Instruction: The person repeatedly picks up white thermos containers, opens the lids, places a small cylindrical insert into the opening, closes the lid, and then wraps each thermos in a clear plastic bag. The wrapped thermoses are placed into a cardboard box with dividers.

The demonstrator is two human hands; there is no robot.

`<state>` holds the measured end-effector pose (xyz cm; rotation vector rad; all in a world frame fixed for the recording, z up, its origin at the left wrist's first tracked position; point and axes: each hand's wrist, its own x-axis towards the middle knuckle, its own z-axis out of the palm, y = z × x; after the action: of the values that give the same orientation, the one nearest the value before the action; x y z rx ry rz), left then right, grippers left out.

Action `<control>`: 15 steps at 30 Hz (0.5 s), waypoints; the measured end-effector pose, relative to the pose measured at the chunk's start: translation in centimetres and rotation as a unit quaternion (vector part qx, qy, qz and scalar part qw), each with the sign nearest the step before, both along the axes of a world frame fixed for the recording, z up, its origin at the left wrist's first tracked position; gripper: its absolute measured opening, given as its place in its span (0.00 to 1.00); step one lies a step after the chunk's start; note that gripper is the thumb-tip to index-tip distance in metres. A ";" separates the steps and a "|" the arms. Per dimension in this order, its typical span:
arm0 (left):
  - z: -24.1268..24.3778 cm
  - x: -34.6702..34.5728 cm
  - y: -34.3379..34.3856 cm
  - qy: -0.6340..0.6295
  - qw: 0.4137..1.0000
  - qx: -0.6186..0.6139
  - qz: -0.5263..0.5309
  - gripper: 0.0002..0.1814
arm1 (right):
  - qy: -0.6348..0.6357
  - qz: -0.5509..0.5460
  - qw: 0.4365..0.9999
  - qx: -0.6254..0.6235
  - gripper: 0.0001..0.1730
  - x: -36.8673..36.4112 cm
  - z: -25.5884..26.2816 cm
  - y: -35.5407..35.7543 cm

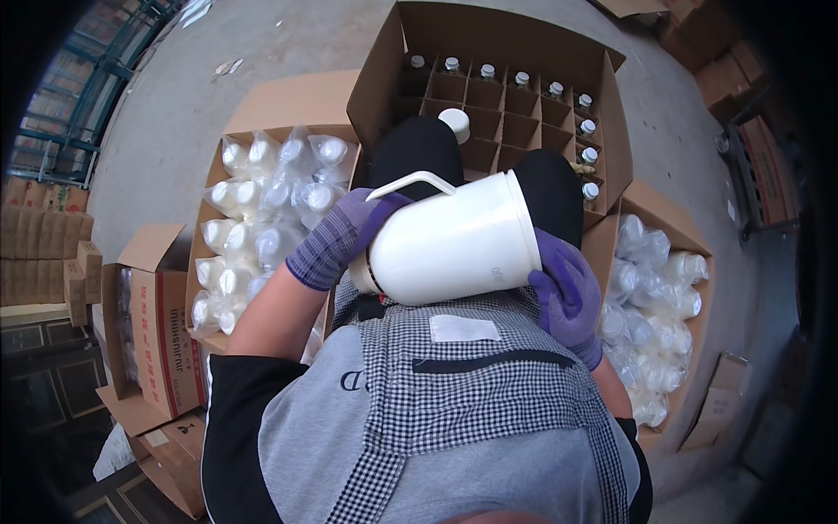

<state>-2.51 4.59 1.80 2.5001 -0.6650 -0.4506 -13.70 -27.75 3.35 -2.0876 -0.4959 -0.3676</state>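
Note:
A white thermal jug (458, 239) with a loop handle (416, 178) lies sideways across my lap, its wide base turned right. My left hand (357, 226), in a purple knit glove, grips it near the handle and neck. At the base rim, my gloved right hand (566, 288) holds the other end with bent fingers. Between and beyond my knees stands an open carton (497, 29) with cardboard dividers. Clear bottles with white caps (488, 72) fill cells along its far and right sides. A larger white round cap (454, 123) shows beside my left knee; what is under it is hidden.
Open cartons of white items in clear plastic bags stand at left (239, 252) and right (645, 314). A printed carton (167, 340) is farther left. Stacked boxes (42, 255) and a blue metal rack (85, 98) line the left; a loaded trolley (753, 177) stands right.

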 end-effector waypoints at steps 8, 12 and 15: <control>4.1 2.6 -4.4 0.035 0.981 0.027 -0.191 0.17 | -0.192 0.133 0.966 -0.115 0.18 1.5 5.8 -0.3; 3.9 3.3 -5.5 0.044 0.974 -0.051 -0.216 0.19 | -0.112 0.036 0.982 0.147 0.18 2.4 6.1 -1.9; 3.3 3.0 -4.3 0.081 0.943 -0.278 -0.164 0.20 | 0.051 -0.060 0.868 0.491 0.22 5.9 6.6 -3.0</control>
<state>0.51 0.27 5.11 1.8076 -0.9888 -0.4987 -7.75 -30.73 9.99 -1.1262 -0.0578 -0.4548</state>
